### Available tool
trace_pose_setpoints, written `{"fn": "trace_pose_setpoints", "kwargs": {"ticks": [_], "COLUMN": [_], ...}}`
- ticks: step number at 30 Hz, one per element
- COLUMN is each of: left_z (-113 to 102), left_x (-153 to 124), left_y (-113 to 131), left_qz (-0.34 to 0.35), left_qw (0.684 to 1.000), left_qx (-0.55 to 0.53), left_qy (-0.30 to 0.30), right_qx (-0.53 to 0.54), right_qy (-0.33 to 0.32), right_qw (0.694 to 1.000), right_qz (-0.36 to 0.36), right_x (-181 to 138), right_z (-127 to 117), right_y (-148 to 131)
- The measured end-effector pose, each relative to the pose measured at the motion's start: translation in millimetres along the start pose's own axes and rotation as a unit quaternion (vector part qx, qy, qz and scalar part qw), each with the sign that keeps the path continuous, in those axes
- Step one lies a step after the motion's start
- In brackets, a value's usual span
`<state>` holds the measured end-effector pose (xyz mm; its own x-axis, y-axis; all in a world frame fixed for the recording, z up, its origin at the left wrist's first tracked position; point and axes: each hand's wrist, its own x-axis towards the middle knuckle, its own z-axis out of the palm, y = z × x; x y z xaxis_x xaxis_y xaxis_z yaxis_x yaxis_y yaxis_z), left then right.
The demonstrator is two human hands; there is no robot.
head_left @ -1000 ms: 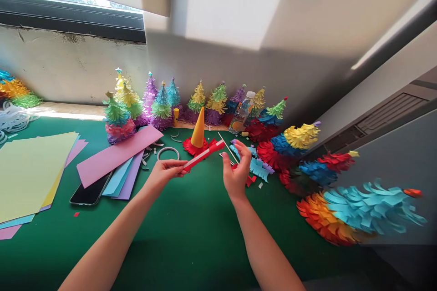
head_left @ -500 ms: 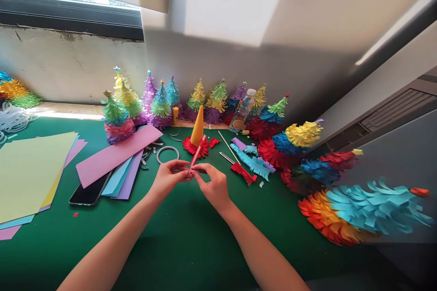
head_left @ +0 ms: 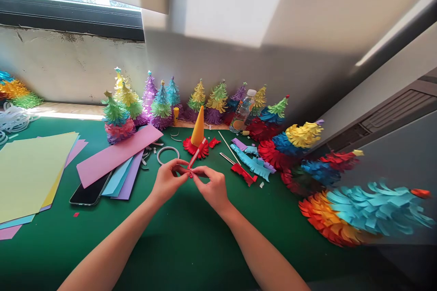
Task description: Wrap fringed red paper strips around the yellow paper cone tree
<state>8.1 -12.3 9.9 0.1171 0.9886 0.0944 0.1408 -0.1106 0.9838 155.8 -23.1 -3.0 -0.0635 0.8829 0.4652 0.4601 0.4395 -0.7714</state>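
Note:
A narrow red paper strip with a white band along it slants up from between my fingertips. My left hand pinches its lower end from the left, and my right hand pinches it from the right, the fingertips almost touching. A bit of red shows just under the fingers. Right behind the strip stands a yellow paper cone, with a fringed red paper layer around its base. A roll of white tape lies flat beyond my left hand.
Fringed paper trees line the wall and right side. A pink sheet overlaps a phone; pale sheets lie left. Blue fringed strips, red scraps and a stick lie right. A plastic bottle stands behind.
My left fingers have shifted slightly along the strip, and more red now shows below the fingertips. The cone and other things stay where they were.

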Motion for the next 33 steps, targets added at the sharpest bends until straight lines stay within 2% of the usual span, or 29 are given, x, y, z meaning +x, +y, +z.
{"fn": "trace_pose_setpoints", "kwargs": {"ticks": [7, 15, 22, 33], "left_z": [0.5, 0.7, -0.1, 4.2], "left_x": [-1.3, -1.5, -2.0, -3.6], "left_y": [-0.2, -0.3, 2.6, -3.3], "left_qz": [0.022, 0.019, 0.014, 0.033], "left_qw": [0.999, 0.999, 0.999, 0.998], "left_qx": [0.05, 0.044, 0.044, 0.047], "left_qy": [-0.003, -0.01, 0.009, 0.012], "right_qx": [-0.015, 0.005, 0.026, -0.011], "right_qy": [-0.008, -0.01, -0.009, 0.009], "right_qw": [1.0, 1.0, 1.0, 1.0], "right_qz": [0.005, 0.017, 0.012, -0.001], "right_x": [-0.9, 0.9, 1.5, -0.6], "right_z": [0.8, -1.6, -1.9, 1.9], "right_y": [-0.1, -1.1, -0.5, -1.3]}}
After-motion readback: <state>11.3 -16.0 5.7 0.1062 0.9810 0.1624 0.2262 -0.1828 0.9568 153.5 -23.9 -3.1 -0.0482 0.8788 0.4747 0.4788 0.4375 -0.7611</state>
